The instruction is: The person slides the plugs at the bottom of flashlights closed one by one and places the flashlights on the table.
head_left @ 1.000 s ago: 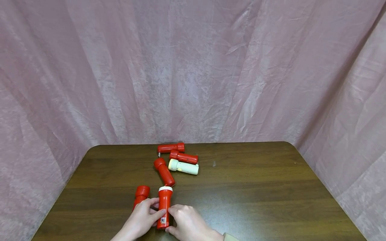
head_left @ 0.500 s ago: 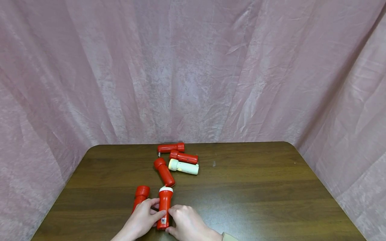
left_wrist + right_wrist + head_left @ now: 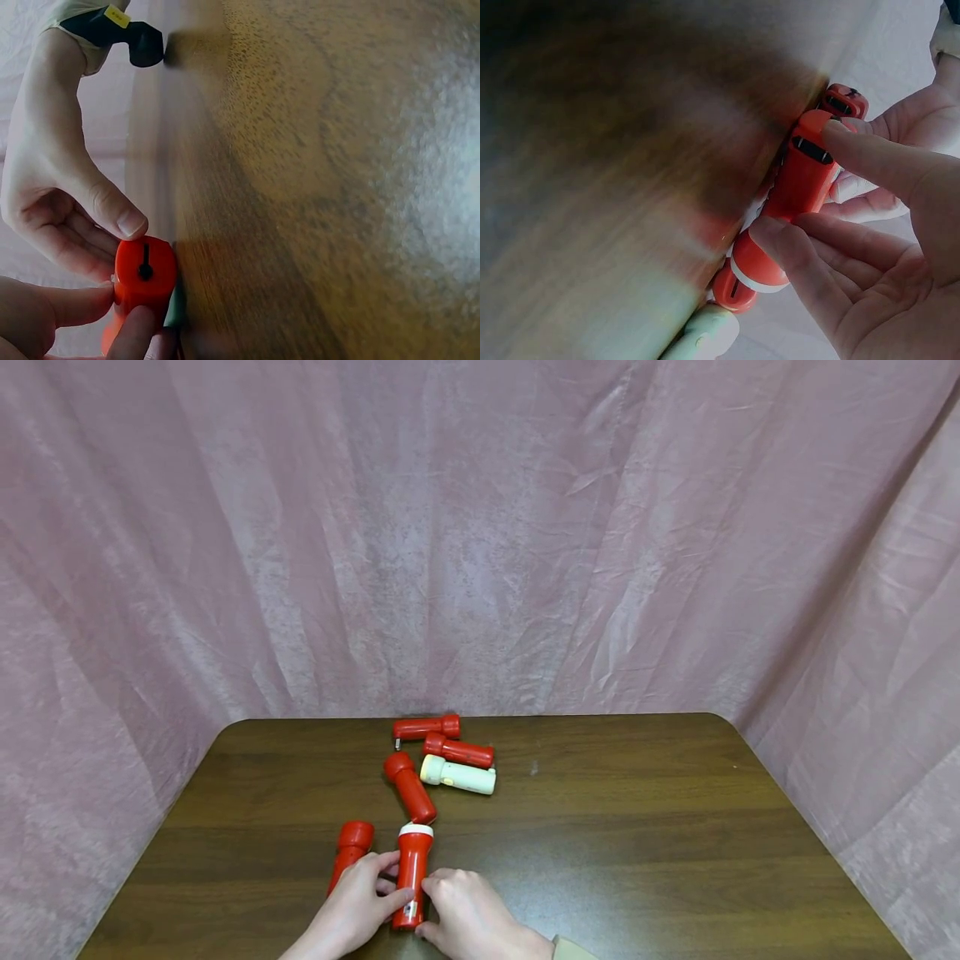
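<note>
A red flashlight with a white rim (image 3: 412,877) lies near the table's front edge, its rim pointing away. On its left side, my left hand (image 3: 351,906) grips the body between thumb and fingers. My right hand (image 3: 476,914) pinches it from the right, thumb at the tail end. The left wrist view shows the red tail (image 3: 145,274) with a dark slot, fingertips of both hands touching it. In the right wrist view the red body (image 3: 799,187) has a black switch, with my right thumb and fingers along it.
Left of my left hand lies another red flashlight (image 3: 352,852), partly covered. Beyond are a red one (image 3: 411,789) close to the white rim, a pale green one (image 3: 459,777), and two more red ones (image 3: 465,753) (image 3: 423,727). A pink curtain (image 3: 480,543) hangs behind the table.
The held flashlight has turned slightly about its length, its label now facing more to the right. Both hands keep their hold and have hardly moved.
</note>
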The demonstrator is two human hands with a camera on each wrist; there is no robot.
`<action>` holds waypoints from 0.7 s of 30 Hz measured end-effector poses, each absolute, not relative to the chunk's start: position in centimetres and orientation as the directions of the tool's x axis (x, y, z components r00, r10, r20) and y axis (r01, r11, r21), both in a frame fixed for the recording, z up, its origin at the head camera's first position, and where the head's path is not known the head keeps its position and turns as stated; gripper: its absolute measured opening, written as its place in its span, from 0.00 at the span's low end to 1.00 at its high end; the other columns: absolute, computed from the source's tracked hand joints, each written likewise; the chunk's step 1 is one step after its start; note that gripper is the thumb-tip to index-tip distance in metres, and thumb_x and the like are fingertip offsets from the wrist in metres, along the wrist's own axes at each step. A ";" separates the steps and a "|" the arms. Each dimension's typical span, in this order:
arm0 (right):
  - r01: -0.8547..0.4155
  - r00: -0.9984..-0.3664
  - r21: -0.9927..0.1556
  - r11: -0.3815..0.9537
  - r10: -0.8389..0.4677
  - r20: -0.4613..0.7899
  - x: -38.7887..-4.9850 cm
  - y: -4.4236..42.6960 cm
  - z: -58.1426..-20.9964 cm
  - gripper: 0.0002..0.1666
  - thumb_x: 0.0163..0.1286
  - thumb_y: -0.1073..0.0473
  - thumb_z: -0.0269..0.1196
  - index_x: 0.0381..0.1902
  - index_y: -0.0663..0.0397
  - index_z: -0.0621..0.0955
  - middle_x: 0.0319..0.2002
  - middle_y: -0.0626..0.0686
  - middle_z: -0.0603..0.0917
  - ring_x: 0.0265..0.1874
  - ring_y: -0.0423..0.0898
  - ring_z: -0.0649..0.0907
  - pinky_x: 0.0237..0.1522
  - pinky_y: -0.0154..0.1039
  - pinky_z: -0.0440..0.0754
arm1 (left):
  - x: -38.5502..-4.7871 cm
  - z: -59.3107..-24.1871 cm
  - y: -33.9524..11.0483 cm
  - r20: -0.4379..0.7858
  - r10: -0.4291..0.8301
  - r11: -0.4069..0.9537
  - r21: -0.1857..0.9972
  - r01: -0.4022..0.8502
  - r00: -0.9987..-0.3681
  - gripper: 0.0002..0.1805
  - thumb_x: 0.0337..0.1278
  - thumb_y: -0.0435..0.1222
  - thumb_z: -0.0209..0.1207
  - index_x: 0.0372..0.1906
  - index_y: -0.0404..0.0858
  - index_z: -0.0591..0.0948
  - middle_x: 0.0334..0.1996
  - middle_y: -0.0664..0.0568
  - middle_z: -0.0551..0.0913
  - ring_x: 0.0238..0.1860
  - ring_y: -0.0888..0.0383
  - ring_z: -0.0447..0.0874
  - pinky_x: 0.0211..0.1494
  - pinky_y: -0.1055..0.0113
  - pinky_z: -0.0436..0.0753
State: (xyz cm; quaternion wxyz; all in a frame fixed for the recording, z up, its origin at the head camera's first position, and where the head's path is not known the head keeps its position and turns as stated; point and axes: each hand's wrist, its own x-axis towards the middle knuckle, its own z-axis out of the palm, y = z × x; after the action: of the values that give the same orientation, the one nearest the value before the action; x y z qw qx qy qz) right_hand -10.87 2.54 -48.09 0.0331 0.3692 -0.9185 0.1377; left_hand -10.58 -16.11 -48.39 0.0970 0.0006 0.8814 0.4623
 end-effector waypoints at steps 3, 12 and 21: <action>-0.683 -0.730 -0.226 0.695 -0.664 0.164 -10.9 2.5 -48.1 0.16 0.54 0.47 0.82 0.29 0.42 0.84 0.32 0.38 0.88 0.31 0.32 0.85 0.30 0.27 0.77 | -10.7 -48.3 -16.0 -0.183 0.066 0.602 0.792 -0.107 -0.981 0.33 0.55 0.32 0.75 0.64 0.21 0.77 0.46 0.46 0.85 0.40 0.56 0.90 0.38 0.73 0.84; -0.679 -0.733 -0.231 0.697 -0.660 0.162 -10.9 2.5 -48.0 0.16 0.55 0.47 0.81 0.30 0.42 0.83 0.32 0.38 0.88 0.30 0.32 0.84 0.30 0.27 0.77 | -10.8 -48.1 -15.9 -0.202 0.042 0.631 0.765 -0.131 -0.979 0.33 0.54 0.32 0.76 0.64 0.24 0.79 0.47 0.48 0.86 0.41 0.58 0.88 0.42 0.70 0.86; -0.682 -0.730 -0.227 0.695 -0.663 0.162 -10.9 2.5 -48.0 0.16 0.55 0.46 0.81 0.30 0.42 0.84 0.33 0.39 0.88 0.30 0.32 0.84 0.30 0.27 0.77 | -10.7 -48.3 -15.9 -0.174 0.041 0.630 0.769 -0.110 -0.984 0.33 0.54 0.32 0.76 0.64 0.23 0.79 0.47 0.47 0.86 0.40 0.57 0.88 0.42 0.71 0.86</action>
State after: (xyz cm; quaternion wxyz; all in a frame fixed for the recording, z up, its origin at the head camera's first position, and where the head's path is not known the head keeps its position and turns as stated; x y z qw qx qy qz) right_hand -10.86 2.50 -48.02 0.0340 0.3655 -0.9201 0.1366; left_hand -10.68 -15.94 -48.29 0.0877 -0.0192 0.8985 0.4296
